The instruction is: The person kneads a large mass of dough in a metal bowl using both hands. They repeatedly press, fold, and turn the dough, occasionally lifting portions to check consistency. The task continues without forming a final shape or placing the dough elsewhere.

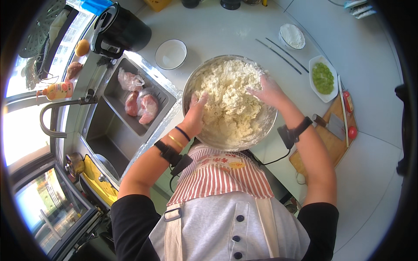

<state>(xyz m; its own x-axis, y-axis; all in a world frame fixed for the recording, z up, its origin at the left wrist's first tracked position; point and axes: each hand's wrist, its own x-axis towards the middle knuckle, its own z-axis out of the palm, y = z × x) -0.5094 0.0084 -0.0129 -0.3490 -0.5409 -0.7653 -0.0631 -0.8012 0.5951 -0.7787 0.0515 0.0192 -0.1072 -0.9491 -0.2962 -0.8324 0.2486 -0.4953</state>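
Note:
Crumbly, pale dough [228, 94] with loose flour fills much of a wide, round metal bowl [261, 125] in front of me. My left hand [196, 112] is inside the bowl's left rim, thumb and fingers apart, against the dough's edge. At the right side, my right hand [269, 91] reaches over the rim into the dough. Its thumb lies across the lumps, and its other fingertips are partly hidden, so how firmly it grips cannot be told. Flour or dough whitens the fingers of both hands.
A white bowl [171, 54] and black jug [127, 29] stand left, beyond the sink [101, 143] with bagged raw meat [147, 104]. Right are chopsticks [281, 58], a bowl of white powder [292, 36], a dish of green pieces [322, 78] and a cleaver [336, 125] on a wooden board [303, 156].

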